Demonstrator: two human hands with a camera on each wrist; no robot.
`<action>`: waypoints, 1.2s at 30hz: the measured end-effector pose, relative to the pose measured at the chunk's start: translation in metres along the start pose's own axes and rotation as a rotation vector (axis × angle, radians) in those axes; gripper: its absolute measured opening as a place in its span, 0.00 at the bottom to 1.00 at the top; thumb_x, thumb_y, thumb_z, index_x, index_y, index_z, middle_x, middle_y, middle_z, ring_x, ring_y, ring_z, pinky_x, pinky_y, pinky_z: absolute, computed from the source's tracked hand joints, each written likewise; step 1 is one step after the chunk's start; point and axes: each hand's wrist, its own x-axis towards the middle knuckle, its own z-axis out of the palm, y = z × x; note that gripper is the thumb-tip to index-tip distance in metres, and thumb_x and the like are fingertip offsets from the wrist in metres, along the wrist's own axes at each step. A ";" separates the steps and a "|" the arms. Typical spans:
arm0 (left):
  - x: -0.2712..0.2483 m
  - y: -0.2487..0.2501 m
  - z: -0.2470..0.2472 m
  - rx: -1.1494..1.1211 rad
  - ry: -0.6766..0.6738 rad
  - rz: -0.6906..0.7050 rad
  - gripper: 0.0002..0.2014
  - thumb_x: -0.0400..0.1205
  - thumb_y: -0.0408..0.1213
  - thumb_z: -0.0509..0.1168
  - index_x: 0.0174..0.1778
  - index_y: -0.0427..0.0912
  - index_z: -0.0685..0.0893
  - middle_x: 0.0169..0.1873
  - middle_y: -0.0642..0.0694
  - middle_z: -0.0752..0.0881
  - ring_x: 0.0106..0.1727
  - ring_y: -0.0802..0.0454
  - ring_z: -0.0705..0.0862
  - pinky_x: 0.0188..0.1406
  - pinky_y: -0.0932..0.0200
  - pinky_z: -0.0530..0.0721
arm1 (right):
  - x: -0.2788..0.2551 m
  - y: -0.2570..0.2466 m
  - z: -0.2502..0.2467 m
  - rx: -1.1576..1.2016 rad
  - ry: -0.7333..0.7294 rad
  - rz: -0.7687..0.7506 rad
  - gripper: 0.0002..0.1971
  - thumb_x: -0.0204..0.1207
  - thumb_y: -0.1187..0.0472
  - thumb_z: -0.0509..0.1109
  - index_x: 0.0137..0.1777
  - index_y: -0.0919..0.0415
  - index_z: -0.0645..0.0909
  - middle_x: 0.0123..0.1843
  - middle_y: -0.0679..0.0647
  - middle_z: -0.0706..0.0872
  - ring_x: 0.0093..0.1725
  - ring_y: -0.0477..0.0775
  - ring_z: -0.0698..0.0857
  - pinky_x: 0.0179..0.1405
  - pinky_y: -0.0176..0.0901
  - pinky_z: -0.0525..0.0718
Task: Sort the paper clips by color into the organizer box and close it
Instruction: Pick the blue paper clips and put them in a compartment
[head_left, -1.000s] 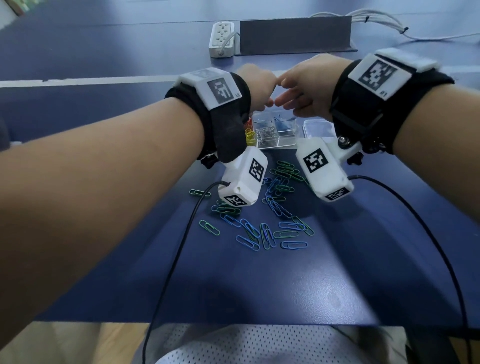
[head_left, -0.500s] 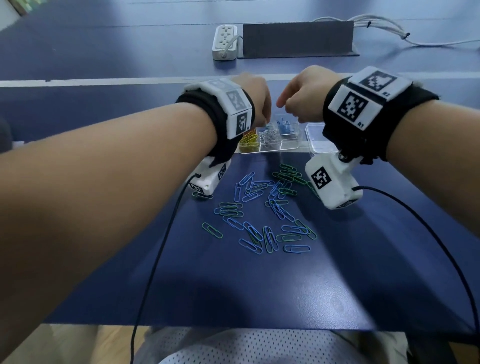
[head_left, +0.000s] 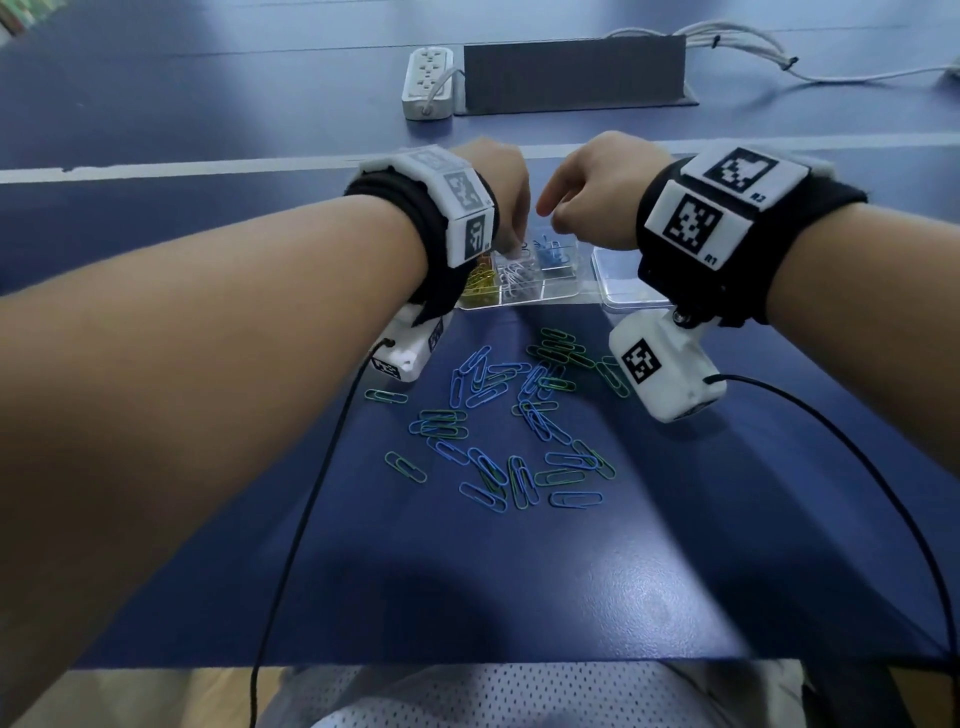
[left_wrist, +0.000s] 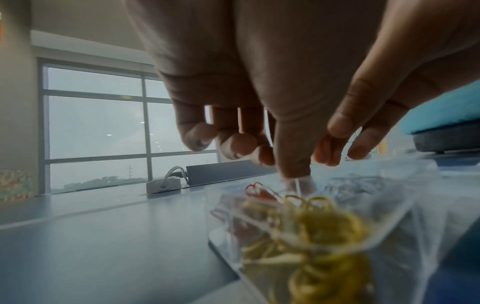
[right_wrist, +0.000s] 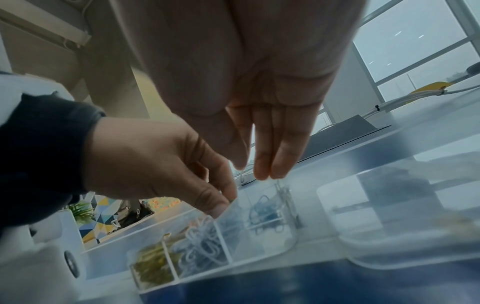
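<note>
The clear organizer box stands in mid-table with its lid open to the right. Its compartments hold yellow clips, white clips and blue clips. My left hand reaches down over the white compartment. In the left wrist view its thumb and fingertips pinch a thin pale clip wire. My right hand hovers over the blue compartment with straight fingers, nothing seen in them. Loose blue and green clips lie on the table nearer to me.
A white power strip and a dark upright panel stand at the back. Black cables run from both wrist cameras across the table towards me. The table's front edge is close to my body.
Both hands have parted from each other and come down towards the box, the left over the white clips, the right over the blue ones.
</note>
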 end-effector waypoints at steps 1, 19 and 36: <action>0.000 -0.002 0.000 -0.016 0.024 -0.004 0.10 0.71 0.41 0.75 0.47 0.44 0.91 0.37 0.48 0.85 0.41 0.49 0.82 0.40 0.59 0.75 | 0.000 0.001 0.000 0.007 -0.009 -0.002 0.11 0.71 0.61 0.65 0.40 0.42 0.83 0.45 0.45 0.88 0.49 0.52 0.87 0.55 0.45 0.85; -0.020 0.024 0.004 -0.210 0.123 0.153 0.09 0.74 0.41 0.71 0.50 0.51 0.91 0.45 0.51 0.91 0.46 0.58 0.81 0.45 0.64 0.74 | -0.013 0.027 -0.004 0.296 0.111 0.085 0.17 0.70 0.67 0.64 0.54 0.50 0.84 0.48 0.59 0.89 0.43 0.57 0.88 0.52 0.50 0.88; -0.093 -0.023 0.017 0.008 -0.107 0.123 0.10 0.75 0.47 0.70 0.50 0.53 0.89 0.43 0.54 0.91 0.38 0.59 0.80 0.49 0.66 0.77 | -0.071 0.006 0.026 -0.347 -0.298 -0.515 0.11 0.72 0.57 0.69 0.51 0.44 0.88 0.41 0.48 0.89 0.41 0.51 0.84 0.44 0.36 0.74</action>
